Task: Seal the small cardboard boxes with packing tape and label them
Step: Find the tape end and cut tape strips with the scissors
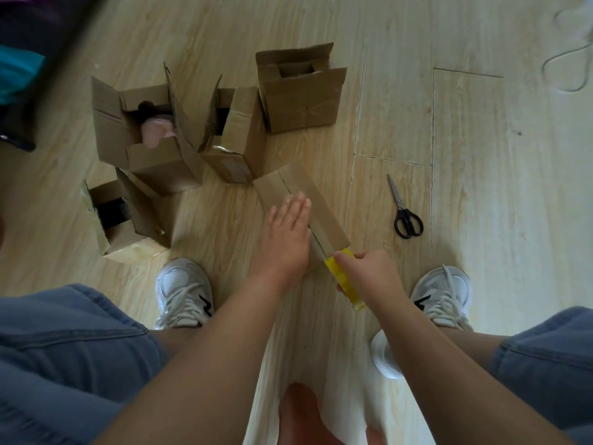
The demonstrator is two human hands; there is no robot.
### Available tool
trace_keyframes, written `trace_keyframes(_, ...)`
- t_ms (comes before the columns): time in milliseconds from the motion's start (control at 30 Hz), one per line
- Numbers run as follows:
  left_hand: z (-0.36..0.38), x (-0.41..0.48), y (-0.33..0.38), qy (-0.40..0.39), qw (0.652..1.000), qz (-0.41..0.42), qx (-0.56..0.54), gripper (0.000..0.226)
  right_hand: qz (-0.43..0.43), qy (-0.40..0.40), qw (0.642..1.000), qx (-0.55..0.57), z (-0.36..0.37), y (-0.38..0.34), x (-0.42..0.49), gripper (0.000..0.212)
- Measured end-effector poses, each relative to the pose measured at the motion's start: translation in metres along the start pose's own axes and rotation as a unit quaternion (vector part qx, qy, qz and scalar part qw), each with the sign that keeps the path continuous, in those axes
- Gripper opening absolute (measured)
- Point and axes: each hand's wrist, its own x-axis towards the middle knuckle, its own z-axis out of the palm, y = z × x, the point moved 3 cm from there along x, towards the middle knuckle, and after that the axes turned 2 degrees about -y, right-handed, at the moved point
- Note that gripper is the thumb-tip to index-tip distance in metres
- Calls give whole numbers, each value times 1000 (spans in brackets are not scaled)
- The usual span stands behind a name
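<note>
Early going: left grip (285,232) spread flat on the closed cardboard box (321,207) beneath it, right grip (369,274) pinching the yellow tape roll (345,279) at the box's near end, four open boxes (144,133) beyond both unsealed, no labels visible.

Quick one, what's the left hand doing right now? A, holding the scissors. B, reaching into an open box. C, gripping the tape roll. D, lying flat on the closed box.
D: the left hand lies flat, fingers straight, on the closed box, while the right hand grips the tape roll and the scissors lie untouched on the floor.
</note>
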Motion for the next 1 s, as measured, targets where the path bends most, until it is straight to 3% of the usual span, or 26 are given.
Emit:
trace_keyframes(67,17,-10,-1,-65,997,16,35,55,3,-2,1000,-4,2,1,0,30)
trace_keyframes(200,26,-6,-7,-90,993,18,69,56,9,-12,1000,4,3,0,4,29)
trace_keyframes(467,13,-13,-3,-53,996,52,55,61,5,-14,1000,15,4,3,7,31)
trace_keyframes(633,26,-13,-12,-78,994,48,60,58,-2,-22,1000,16,5,5,10,31)
trace_keyframes(900,2,24,-21,-86,990,41,102,58,-91,-77,992,38,1,6,12,33)
trace_keyframes(1000,-6,22,-16,-23,996,11,91,58,-89,-97,989,61,5,5,14,32)
